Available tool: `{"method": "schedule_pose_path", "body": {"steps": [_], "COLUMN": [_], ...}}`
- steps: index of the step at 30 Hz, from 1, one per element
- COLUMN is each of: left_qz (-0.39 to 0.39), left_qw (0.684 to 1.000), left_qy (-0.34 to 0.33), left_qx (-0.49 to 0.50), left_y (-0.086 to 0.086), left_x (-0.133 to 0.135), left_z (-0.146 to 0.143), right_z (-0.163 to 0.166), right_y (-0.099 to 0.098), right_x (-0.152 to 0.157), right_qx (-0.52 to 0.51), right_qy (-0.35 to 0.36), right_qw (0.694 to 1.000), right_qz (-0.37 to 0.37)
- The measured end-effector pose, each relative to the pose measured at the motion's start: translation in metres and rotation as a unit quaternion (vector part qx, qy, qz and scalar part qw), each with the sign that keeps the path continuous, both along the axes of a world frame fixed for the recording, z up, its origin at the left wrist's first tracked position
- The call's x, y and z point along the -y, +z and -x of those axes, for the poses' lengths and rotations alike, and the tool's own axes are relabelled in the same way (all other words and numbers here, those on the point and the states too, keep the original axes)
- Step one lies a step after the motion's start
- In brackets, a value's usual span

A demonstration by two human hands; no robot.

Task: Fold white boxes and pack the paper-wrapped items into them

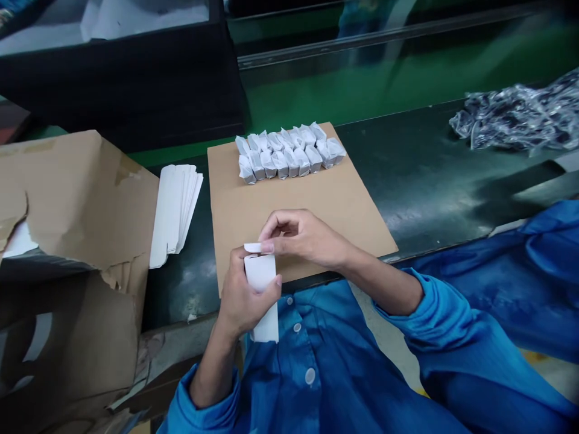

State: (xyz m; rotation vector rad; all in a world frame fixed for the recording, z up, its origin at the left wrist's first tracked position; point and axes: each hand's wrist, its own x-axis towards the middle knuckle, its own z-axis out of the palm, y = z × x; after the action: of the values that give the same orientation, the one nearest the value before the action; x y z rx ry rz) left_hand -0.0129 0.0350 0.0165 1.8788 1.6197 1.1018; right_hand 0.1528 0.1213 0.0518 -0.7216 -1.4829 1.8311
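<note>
A small white carton [262, 274] stands upright, slightly tilted, close to the front of the blue shirt. My left hand [244, 295] is wrapped round its sides, thumb across the front face. At the carton's top, my right hand [298, 238] pinches the raised end flap between thumb and forefinger. Whether anything is inside the carton cannot be seen. Beyond my hands, two rows of small items wrapped in white paper [292, 154] sit on a flat brown cardboard sheet [294, 199]. To the left lies a fanned stack of flat white cartons [174, 211].
A torn brown cardboard box [81, 199] stands at the left, with a black bin [122, 78] behind it. Clear plastic bags [520, 114] are heaped on the dark green bench [420, 163] at right. Another person's blue clothing [511, 271] shows at the right edge.
</note>
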Motion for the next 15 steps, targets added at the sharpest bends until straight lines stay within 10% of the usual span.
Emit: {"method": "schedule_pose_path", "body": {"steps": [6,15], "left_qz": [-0.113,-0.048], "left_qw": [0.99,0.998], "left_qy": [0.007,-0.035], "left_qx": [0.084,-0.029], "left_y": [-0.013,-0.006], "left_x": [0.003,0.009], "left_z": [-0.013,-0.001], "right_z": [-0.001,-0.009], "right_y": [0.005,-0.001], "right_x": [0.009,0.014], "right_qx": [0.016,0.048], "right_qy": [-0.02,0.022], "right_qw": [0.999,0.99], "right_qz": [-0.036,-0.128]}}
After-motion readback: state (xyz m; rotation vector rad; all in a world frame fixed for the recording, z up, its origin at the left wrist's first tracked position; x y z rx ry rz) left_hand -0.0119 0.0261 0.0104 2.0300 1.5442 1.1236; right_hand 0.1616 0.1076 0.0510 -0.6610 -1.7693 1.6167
